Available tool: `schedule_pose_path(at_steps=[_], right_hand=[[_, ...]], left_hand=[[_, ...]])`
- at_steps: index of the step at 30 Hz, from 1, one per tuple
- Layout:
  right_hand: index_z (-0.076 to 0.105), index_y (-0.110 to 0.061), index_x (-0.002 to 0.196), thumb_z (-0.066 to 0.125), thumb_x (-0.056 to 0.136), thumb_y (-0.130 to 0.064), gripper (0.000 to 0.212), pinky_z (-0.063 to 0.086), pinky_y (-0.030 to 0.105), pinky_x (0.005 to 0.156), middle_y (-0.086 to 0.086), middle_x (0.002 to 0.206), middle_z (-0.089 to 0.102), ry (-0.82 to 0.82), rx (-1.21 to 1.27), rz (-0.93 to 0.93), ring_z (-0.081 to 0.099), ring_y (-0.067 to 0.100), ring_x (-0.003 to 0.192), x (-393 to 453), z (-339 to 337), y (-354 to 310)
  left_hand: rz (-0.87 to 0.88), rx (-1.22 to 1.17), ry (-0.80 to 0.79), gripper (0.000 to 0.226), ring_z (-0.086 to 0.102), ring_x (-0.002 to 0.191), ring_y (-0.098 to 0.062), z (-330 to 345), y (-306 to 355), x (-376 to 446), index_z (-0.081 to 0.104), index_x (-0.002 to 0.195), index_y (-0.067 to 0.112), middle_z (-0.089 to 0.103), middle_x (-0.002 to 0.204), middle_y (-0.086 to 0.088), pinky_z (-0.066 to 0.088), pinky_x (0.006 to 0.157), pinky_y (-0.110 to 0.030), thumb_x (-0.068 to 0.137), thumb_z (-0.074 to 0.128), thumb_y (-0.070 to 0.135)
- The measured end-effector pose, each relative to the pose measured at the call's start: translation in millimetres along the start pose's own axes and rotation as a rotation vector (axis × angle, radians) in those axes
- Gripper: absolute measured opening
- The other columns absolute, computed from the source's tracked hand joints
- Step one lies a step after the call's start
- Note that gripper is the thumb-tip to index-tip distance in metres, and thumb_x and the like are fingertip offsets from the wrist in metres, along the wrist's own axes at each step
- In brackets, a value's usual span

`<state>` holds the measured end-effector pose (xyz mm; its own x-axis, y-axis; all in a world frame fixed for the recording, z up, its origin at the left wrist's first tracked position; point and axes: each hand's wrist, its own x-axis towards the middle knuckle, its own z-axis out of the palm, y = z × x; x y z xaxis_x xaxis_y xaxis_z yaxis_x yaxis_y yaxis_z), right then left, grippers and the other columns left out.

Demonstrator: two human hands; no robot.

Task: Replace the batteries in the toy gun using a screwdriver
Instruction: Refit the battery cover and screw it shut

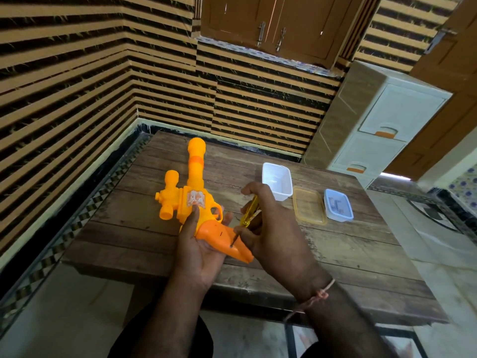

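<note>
Toy gun, bright orange plastic, lies across the near middle of a worn wood-plank surface, barrel pointing away from the person. Left hand cradles the gun from beneath at its handle, thumb laid along the body, fingers curled round it. Right hand holds a screwdriver with a clear yellow handle, its fingers closed round it; the metal tip touches the handle's side panel. A thread bracelet circles the right wrist. Beyond the hands sit a white tub, a flat amber lid and a small lidded box, in a row. Striped brown-and-tan walls meet in the corner behind; a pale plastic drawer unit stands right.
</note>
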<state>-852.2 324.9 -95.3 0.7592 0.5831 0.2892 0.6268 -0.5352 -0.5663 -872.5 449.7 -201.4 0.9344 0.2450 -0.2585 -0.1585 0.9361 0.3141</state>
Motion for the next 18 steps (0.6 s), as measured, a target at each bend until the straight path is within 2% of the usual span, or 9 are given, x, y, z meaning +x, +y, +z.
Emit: schedule_pose_path(at_steps=[3,5,8,11,13,14,16,18], right_hand=[[0.039,-0.035,0.124,0.064,0.086,-0.014,0.049,0.053,0.039,0.065,0.000,0.080,0.062,-0.045,-0.040,-0.045,0.062,0.013,0.071,4,-15,0],[0.047,-0.029,0.126,0.056,0.087,-0.004,0.047,0.050,0.035,0.068,0.000,0.084,0.063,-0.055,-0.130,-0.069,0.061,0.013,0.076,6,-27,1],[0.057,-0.029,0.114,0.054,0.089,-0.002,0.037,0.046,0.023,0.066,-0.005,0.087,0.064,-0.105,-0.241,-0.059,0.060,0.011,0.078,10,-42,-2],[0.062,-0.027,0.105,0.061,0.090,-0.010,0.023,0.036,0.010,0.060,-0.008,0.094,0.058,-0.221,-0.329,-0.069,0.051,0.006,0.078,14,-52,-5],[0.063,-0.026,0.096,0.065,0.089,-0.025,0.006,0.035,0.011,0.058,-0.009,0.089,0.057,-0.286,-0.401,-0.069,0.047,0.005,0.075,17,-60,-8],[0.061,-0.026,0.087,0.065,0.089,-0.035,0.010,0.035,0.014,0.057,-0.008,0.083,0.057,-0.304,-0.432,-0.059,0.048,0.007,0.072,18,-63,-10],[0.053,-0.025,0.071,0.060,0.088,-0.049,0.030,0.042,0.025,0.056,-0.006,0.070,0.053,-0.319,-0.493,-0.022,0.052,0.014,0.065,17,-62,-14],[0.048,-0.023,0.065,0.052,0.089,-0.057,0.041,0.048,0.032,0.057,-0.004,0.062,0.046,-0.289,-0.570,-0.007,0.055,0.020,0.064,16,-57,-16]], left_hand=[[0.006,-0.008,0.035,0.059,0.060,0.119,-0.033,2,1,0,0.047,0.144,0.018,0.059,0.134,-0.014,0.055,0.074,-0.052,0.094,0.054,0.047],[0.011,-0.015,0.069,0.054,0.061,0.120,-0.032,3,2,0,0.051,0.140,0.020,0.061,0.135,-0.013,0.055,0.073,-0.051,0.092,0.055,0.046],[0.021,-0.021,0.098,0.057,0.063,0.118,-0.033,3,2,0,0.052,0.139,0.020,0.061,0.135,-0.013,0.055,0.072,-0.050,0.089,0.057,0.045],[0.032,-0.011,0.098,0.056,0.066,0.113,-0.031,2,1,0,0.047,0.143,0.022,0.057,0.139,-0.011,0.058,0.065,-0.049,0.092,0.055,0.044],[0.043,-0.020,0.097,0.055,0.068,0.108,-0.031,1,2,1,0.046,0.145,0.023,0.056,0.141,-0.011,0.058,0.061,-0.048,0.094,0.054,0.043],[0.047,-0.021,0.096,0.056,0.069,0.107,-0.031,1,1,2,0.045,0.145,0.023,0.055,0.142,-0.011,0.058,0.061,-0.049,0.094,0.055,0.043],[0.048,-0.018,0.082,0.059,0.068,0.108,-0.031,0,1,2,0.044,0.146,0.022,0.052,0.144,-0.014,0.058,0.065,-0.051,0.092,0.057,0.044],[0.048,-0.013,0.067,0.060,0.067,0.110,-0.032,0,0,3,0.044,0.146,0.021,0.053,0.143,-0.012,0.057,0.067,-0.051,0.092,0.057,0.043]])
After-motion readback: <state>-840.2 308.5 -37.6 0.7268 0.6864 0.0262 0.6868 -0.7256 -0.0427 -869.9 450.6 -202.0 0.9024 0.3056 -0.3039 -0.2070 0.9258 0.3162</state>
